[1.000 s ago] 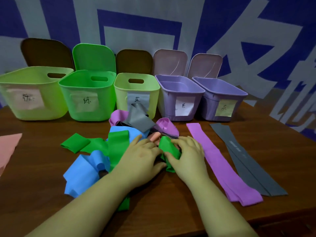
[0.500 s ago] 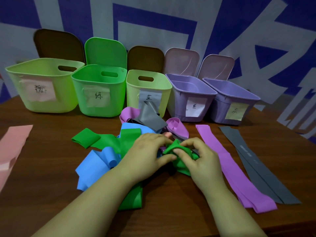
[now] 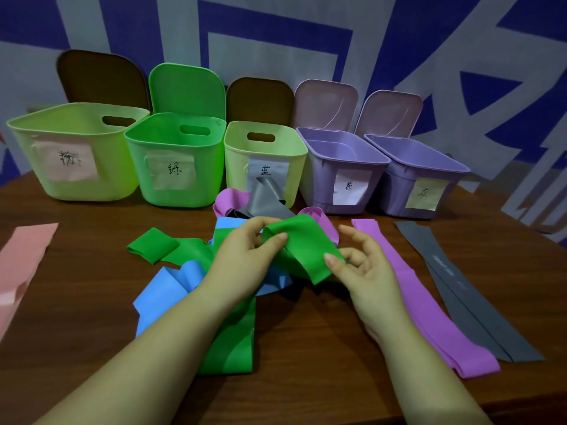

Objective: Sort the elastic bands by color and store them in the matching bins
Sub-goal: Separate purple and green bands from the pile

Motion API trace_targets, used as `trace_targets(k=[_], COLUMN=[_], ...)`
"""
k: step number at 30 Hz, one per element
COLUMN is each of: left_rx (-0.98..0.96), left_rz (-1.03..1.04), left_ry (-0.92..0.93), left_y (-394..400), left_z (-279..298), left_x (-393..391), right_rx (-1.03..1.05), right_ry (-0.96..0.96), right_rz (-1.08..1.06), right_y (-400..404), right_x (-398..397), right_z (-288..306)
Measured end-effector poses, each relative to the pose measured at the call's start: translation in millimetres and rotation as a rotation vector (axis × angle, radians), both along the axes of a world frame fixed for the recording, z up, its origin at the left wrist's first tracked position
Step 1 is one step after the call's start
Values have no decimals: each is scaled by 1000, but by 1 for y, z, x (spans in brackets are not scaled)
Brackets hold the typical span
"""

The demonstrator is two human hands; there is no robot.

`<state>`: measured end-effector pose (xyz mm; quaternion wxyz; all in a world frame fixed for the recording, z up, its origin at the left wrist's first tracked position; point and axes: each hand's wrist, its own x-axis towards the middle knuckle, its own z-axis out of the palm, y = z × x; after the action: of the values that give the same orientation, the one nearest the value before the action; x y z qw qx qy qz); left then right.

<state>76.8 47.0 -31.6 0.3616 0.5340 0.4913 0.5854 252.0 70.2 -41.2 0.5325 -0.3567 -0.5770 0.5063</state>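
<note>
A green elastic band (image 3: pixel 302 245) is stretched between my two hands above a tangled pile of bands. My left hand (image 3: pixel 245 259) pinches its upper left edge between thumb and fingers. My right hand (image 3: pixel 360 265) holds its lower right part with the thumb on top. Under them lie a blue band (image 3: pixel 165 289), more green band (image 3: pixel 165 248), a grey band (image 3: pixel 267 200) and folded purple bands (image 3: pixel 230 200). Five open bins stand behind in a row; the bright green bin (image 3: pixel 175 161) is second from the left.
A flat purple band (image 3: pixel 408 286) and a flat grey band (image 3: pixel 454 280) lie to the right. A pink band (image 3: pixel 21 262) lies at the left edge. The other bins are a large lime bin (image 3: pixel 73 154), a small lime bin (image 3: pixel 267 154) and two purple bins (image 3: pixel 343 170).
The green band was bunched between my hands on the pile; now it is lifted and spread out wider, with my hands drawn apart.
</note>
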Motion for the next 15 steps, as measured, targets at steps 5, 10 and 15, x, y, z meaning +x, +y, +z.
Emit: trace_targets(k=[5, 10, 15], left_rx=[114, 297, 258], left_rz=[164, 20, -4], left_ry=[607, 692, 737], left_y=[-6, -9, -8], left_z=[-5, -3, -5], left_x=[3, 6, 10], right_rx=[20, 237, 376], right_ry=[68, -153, -193], right_rz=[-212, -224, -240], right_y=[4, -3, -10], right_x=[6, 5, 0], right_z=[1, -3, -2])
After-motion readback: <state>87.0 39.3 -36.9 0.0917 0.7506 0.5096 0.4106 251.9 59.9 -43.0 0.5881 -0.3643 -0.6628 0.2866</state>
